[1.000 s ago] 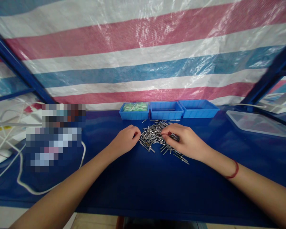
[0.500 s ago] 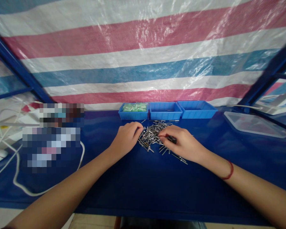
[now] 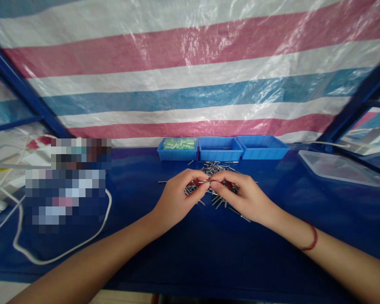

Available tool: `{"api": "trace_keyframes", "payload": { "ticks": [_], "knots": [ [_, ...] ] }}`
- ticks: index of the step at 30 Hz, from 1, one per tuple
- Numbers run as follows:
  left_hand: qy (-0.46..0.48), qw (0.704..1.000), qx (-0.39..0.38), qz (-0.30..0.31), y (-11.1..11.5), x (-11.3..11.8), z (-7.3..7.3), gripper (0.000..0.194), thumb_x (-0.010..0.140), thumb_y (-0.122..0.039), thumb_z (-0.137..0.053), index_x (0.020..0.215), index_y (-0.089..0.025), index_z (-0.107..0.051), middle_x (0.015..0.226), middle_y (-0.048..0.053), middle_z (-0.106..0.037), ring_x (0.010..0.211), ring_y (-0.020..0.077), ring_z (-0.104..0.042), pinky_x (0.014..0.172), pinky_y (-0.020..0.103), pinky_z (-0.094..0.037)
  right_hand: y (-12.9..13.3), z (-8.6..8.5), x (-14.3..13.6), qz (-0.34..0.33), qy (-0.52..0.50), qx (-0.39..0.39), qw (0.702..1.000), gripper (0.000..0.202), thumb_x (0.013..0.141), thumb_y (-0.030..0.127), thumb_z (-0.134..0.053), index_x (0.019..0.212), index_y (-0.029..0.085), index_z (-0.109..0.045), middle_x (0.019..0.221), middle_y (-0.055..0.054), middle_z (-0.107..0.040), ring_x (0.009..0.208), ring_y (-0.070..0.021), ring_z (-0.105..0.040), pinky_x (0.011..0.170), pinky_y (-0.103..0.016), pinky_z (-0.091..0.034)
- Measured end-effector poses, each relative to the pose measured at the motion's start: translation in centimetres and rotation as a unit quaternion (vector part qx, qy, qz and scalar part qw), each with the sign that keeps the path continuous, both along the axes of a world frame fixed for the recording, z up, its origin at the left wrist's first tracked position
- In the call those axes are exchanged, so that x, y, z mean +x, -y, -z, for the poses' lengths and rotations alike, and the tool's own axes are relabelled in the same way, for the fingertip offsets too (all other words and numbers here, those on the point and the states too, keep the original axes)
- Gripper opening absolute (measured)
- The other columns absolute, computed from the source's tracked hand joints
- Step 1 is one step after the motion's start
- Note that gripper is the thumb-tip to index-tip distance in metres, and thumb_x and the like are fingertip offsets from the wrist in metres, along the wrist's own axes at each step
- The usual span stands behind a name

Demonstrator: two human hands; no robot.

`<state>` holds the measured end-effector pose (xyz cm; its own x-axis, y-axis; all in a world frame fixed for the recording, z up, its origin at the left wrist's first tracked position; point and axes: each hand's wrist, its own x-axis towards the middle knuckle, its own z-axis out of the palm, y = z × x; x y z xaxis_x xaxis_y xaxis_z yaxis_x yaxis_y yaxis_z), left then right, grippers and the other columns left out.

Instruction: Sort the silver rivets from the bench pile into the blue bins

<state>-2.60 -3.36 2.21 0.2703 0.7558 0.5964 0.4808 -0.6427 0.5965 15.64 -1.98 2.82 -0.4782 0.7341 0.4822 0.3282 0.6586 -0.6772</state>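
A heap of silver blind rivets (image 3: 214,169) lies on the dark blue table, partly hidden behind my hands. Over its near side, my left hand (image 3: 182,194) and my right hand (image 3: 240,192) meet fingertip to fingertip. Between the left thumb and forefinger shows the thin shank of one blind rivet (image 3: 203,182). Its other end runs to the pinched thumb and forefinger of my right hand, where fingers cover it. A single rivet (image 3: 162,182) pokes out left of my left hand, and another (image 3: 240,214) lies below the right one.
Behind the heap stand three blue bins in a row: a left bin (image 3: 161,155) with green-and-white packets, a middle bin (image 3: 220,155) with a few thin pieces, and a right bin (image 3: 264,152). A translucent lid (image 3: 338,169) lies right; a white cable (image 3: 66,253) loops at left.
My left hand has moved right and a little nearer, up to my right hand, and the two now meet at a rivet. A rivet now shows on the table left of my left hand.
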Motion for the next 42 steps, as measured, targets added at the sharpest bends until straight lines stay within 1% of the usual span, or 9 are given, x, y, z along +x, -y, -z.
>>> {"api": "trace_keyframes", "payload": {
  "ticks": [4,13,21,26,31,33,36,38,42],
  "knots": [
    [0.070,0.996,-0.059,0.002,0.1,0.0,0.5,0.011,0.081,-0.025,-0.062,0.090,-0.019,-0.059,0.084,0.000,-0.065,0.074,0.0112,-0.061,0.071,0.023,-0.049,0.0,0.2,-0.1,-0.007,-0.001,-0.036,0.999,0.016,0.088,0.027,-0.050,0.086,0.017,-0.063,0.076,-0.001,-0.064,0.064,-0.0110,-0.056,0.057,-0.022,-0.043],
    [0.052,0.997,-0.063,-0.002,0.2,-0.1,0.2,0.008,0.083,-0.025,-0.059,0.088,-0.019,-0.061,0.083,0.000,-0.067,0.074,0.0118,-0.062,0.071,0.023,-0.050,0.1,0.2,-0.2,-0.014,-0.014,-0.051,0.999,0.018,0.088,0.030,-0.050,0.084,0.018,-0.062,0.080,-0.003,-0.066,0.072,-0.0138,-0.060,0.064,-0.026,-0.047],
    [0.020,0.997,-0.067,-0.027,-0.4,-0.3,0.5,0.010,0.084,-0.026,-0.058,0.089,-0.020,-0.063,0.087,0.001,-0.069,0.077,0.0137,-0.063,0.075,0.026,-0.050,0.2,0.3,-0.1,0.050,-0.090,0.020,0.994,0.012,0.080,0.025,-0.060,0.091,0.019,-0.062,0.083,-0.004,-0.068,0.073,-0.0149,-0.063,0.065,-0.027,-0.052],
    [-0.013,0.998,-0.067,-0.006,-0.6,-0.5,0.7,0.014,0.088,-0.026,-0.052,0.092,-0.020,-0.063,0.088,0.001,-0.069,0.078,0.0132,-0.063,0.075,0.025,-0.049,0.8,-0.2,0.0,0.028,-0.047,0.064,0.996,0.014,0.082,0.019,-0.058,0.096,0.021,-0.062,0.090,-0.003,-0.069,0.079,-0.0143,-0.064,0.071,-0.027,-0.052],
    [-0.084,0.996,-0.023,0.030,-0.6,-0.4,0.0,0.019,0.091,-0.026,-0.046,0.094,-0.018,-0.063,0.087,0.003,-0.067,0.081,0.0140,-0.063,0.076,0.025,-0.048,0.7,-0.9,0.3,0.022,0.006,0.147,0.989,0.007,0.084,0.021,-0.055,0.088,0.020,-0.061,0.082,-0.003,-0.067,0.076,-0.0148,-0.062,0.071,-0.029,-0.050],
    [-0.117,0.993,-0.009,0.010,-1.2,-1.1,-0.7,0.022,0.091,-0.026,-0.044,0.104,-0.018,-0.060,0.093,0.005,-0.068,0.087,0.0158,-0.063,0.081,0.027,-0.048,-0.2,-1.3,0.5,0.042,0.029,0.178,0.983,0.006,0.085,0.022,-0.054,0.084,0.020,-0.060,0.081,-0.004,-0.067,0.076,-0.0160,-0.062,0.072,-0.031,-0.049],
    [-0.175,0.981,-0.003,-0.082,-2.8,-3.8,-1.8,0.033,0.091,-0.027,-0.040,0.119,-0.016,-0.053,0.103,0.008,-0.067,0.097,0.0193,-0.062,0.090,0.033,-0.044,-3.0,-2.0,1.1,0.127,0.051,0.203,0.970,0.009,0.084,0.022,-0.052,0.086,0.020,-0.060,0.082,-0.005,-0.067,0.076,-0.0179,-0.062,0.071,-0.033,-0.048],
    [-0.246,0.963,-0.017,-0.108,-4.1,-6.2,-2.3,0.032,0.089,-0.025,-0.039,0.110,-0.013,-0.059,0.107,0.011,-0.066,0.100,0.0222,-0.061,0.092,0.035,-0.043,-5.7,-2.1,1.6,0.185,0.063,0.223,0.955,0.009,0.082,0.021,-0.053,0.086,0.019,-0.061,0.080,-0.005,-0.067,0.074,-0.0191,-0.062,0.069,-0.034,-0.048],
    [-0.357,0.921,-0.133,-0.078,-5.3,-9.8,-2.4,0.029,0.079,-0.032,-0.052,0.098,-0.017,-0.066,0.096,0.008,-0.070,0.082,0.0213,-0.065,0.075,0.029,-0.048,-10.3,-1.4,2.2,0.231,0.124,0.236,0.936,0.014,0.079,0.019,-0.053,0.091,0.018,-0.061,0.082,-0.008,-0.066,0.078,-0.0233,-0.061,0.072,-0.038,-0.048]
  ]
}}
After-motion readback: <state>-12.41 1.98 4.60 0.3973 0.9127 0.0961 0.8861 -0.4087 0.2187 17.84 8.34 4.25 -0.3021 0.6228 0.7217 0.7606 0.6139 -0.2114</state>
